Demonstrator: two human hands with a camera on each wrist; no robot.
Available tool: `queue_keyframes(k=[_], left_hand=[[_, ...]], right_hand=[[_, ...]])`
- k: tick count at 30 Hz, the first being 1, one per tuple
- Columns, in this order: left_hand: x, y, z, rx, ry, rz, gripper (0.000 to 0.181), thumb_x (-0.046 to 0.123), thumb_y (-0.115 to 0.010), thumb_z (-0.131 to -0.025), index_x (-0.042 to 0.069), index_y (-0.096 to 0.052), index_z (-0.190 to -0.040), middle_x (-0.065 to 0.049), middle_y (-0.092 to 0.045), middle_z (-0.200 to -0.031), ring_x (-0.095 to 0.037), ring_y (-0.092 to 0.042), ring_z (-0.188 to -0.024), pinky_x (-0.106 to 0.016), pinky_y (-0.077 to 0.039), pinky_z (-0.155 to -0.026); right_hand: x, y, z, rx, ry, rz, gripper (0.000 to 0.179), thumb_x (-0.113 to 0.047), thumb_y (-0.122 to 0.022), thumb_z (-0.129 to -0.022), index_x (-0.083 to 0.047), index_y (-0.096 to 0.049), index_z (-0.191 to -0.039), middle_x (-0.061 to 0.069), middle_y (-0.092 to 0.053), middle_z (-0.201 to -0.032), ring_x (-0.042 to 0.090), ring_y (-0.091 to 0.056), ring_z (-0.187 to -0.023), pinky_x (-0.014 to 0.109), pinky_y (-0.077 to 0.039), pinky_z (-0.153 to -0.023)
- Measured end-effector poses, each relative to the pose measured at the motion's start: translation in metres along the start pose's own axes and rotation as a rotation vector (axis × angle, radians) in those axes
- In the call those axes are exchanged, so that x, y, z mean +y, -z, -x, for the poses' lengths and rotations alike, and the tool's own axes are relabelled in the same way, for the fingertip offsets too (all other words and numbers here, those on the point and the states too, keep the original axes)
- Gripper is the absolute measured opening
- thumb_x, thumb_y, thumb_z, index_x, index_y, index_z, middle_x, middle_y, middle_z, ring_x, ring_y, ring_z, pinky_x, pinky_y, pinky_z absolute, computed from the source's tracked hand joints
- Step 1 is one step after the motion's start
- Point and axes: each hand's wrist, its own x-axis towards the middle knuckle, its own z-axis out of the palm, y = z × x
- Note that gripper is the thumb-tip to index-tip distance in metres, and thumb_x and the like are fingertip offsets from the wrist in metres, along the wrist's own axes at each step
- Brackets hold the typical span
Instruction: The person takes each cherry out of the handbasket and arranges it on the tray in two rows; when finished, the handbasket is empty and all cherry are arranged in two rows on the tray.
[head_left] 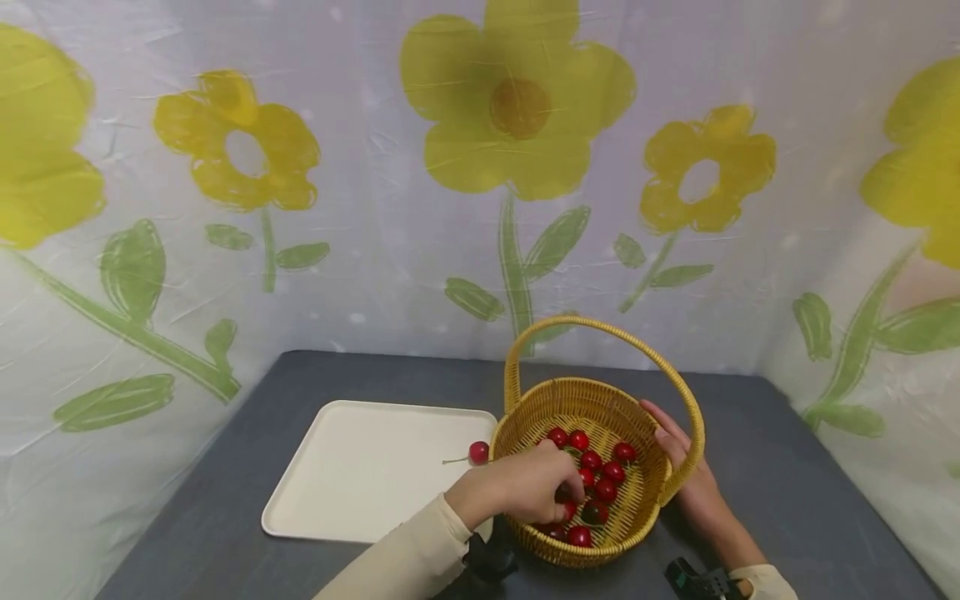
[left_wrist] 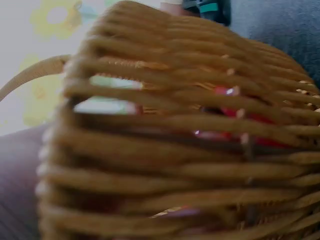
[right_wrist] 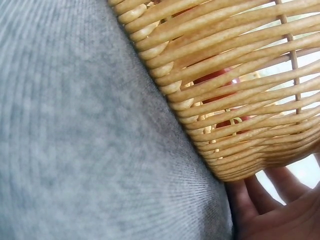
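A round yellow wicker basket (head_left: 647,490) with a tall arched handle holds several dark red cherries (head_left: 605,490), some with green stems. My left hand (head_left: 532,485) reaches over the near-left rim into it, fingers curled down around a cherry (head_left: 567,510) that partly shows at the fingertips. At the basket's right side, my right hand (head_left: 692,477) grips the rim and wall; the right wrist view has its fingers (right_wrist: 285,182) against the wicker. Close-up basket wall (left_wrist: 165,170) fills most of the left wrist view, hiding the left hand there.
A white rectangular tray (head_left: 367,467) lies left of the basket. One cherry (head_left: 478,452) with its stem rests near the tray's right edge, beside the basket. A dark grey cloth covers the table (head_left: 780,467); a curtain (head_left: 360,250) with yellow flowers stands behind.
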Motion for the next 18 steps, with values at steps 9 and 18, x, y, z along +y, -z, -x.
queue_keyframes(k=[9, 18], left_hand=[[-0.007, 0.020, 0.009, 0.067, -0.070, 0.234, 0.021, 0.018, -0.085, -0.095, 0.016, -0.085, -0.117, 0.015, -0.078, -0.101, 0.003, -0.065, -0.083, -0.014, -0.054, -0.078], [-0.014, 0.038, 0.021, 0.150, -0.077, 0.565, 0.023, 0.021, -0.085, -0.096, 0.011, -0.086, -0.117, 0.015, -0.081, -0.101, -0.001, -0.074, -0.089, -0.020, -0.061, -0.084]], right_hand=[[-0.003, -0.001, 0.000, 0.010, -0.020, -0.026, 0.057, -0.036, -0.031, -0.122, -0.013, -0.028, -0.174, 0.022, -0.037, -0.173, -0.005, -0.057, -0.138, 0.017, -0.055, -0.102], [-0.003, -0.002, 0.000, 0.009, 0.003, 0.003, 0.057, -0.035, -0.031, -0.122, -0.013, -0.028, -0.175, 0.024, -0.035, -0.174, -0.009, -0.054, -0.138, 0.013, -0.053, -0.102]])
